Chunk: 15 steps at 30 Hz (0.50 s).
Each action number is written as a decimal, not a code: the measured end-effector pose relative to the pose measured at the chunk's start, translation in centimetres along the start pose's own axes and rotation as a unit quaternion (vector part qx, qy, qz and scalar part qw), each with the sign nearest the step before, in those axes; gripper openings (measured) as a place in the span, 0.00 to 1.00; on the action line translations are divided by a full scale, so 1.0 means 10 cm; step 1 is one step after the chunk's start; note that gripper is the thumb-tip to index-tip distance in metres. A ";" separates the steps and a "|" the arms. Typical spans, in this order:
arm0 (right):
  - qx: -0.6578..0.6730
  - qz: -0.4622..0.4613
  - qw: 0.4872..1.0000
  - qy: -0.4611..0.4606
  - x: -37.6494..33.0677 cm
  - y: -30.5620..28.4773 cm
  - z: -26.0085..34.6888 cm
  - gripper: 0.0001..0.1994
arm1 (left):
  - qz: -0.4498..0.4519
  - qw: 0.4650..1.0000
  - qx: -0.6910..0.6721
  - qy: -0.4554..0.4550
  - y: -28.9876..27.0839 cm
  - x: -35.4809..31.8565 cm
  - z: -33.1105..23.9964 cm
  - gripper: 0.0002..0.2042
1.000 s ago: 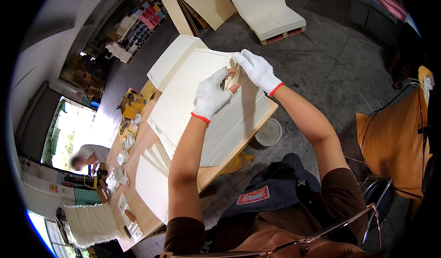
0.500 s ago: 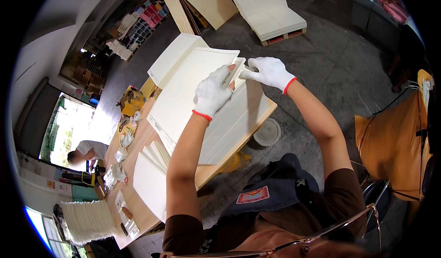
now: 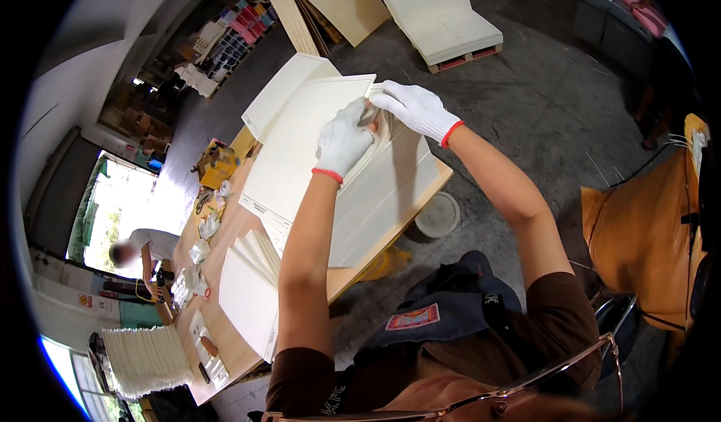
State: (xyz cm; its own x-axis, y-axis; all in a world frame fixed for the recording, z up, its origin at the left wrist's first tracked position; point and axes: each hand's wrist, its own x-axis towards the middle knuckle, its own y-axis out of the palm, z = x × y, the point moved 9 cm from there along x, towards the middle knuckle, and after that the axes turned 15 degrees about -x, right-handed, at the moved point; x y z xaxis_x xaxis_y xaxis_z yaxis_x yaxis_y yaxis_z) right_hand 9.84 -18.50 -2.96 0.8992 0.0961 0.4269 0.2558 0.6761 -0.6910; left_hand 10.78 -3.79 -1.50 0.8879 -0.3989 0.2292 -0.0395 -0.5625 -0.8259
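A long wooden worktop point(image 3: 353, 275) runs from the lower left of the frame toward the centre. On it lie a large stack of cream sheets point(image 3: 300, 151) at the centre, a smaller fanned pile of sheets point(image 3: 251, 287) lower left, and small clutter point(image 3: 199, 234) along its left edge.

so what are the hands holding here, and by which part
Both gloved hands, left hand and right hand, pinch the top cream sheet of the stack at its far right corner, curling that corner up.

Gloved hands point(image 3: 379, 121) together, fingers seemingly pinched.
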 end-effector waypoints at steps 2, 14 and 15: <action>0.073 0.026 0.995 0.068 0.00 0.09 -0.11 0.28 | -0.005 0.999 -0.051 0.013 -0.04 -0.12 -0.01 0.20; 0.072 -0.023 0.993 0.089 -0.06 0.14 -0.22 0.27 | -0.002 0.983 -0.185 0.013 0.00 -0.20 0.09 0.20; 0.073 -0.020 0.993 0.092 -0.07 0.14 -0.22 0.27 | -0.010 0.980 -0.195 0.036 -0.02 -0.20 0.06 0.20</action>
State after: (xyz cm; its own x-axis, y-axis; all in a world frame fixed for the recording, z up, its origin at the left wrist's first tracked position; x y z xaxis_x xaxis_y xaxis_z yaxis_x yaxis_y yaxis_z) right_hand 10.39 -19.23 -5.50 0.9423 -0.0592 0.3295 0.2509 0.7765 -0.5780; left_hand 9.24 -2.46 -2.12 0.8558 -0.4279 0.2909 -0.2081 -0.7994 -0.5637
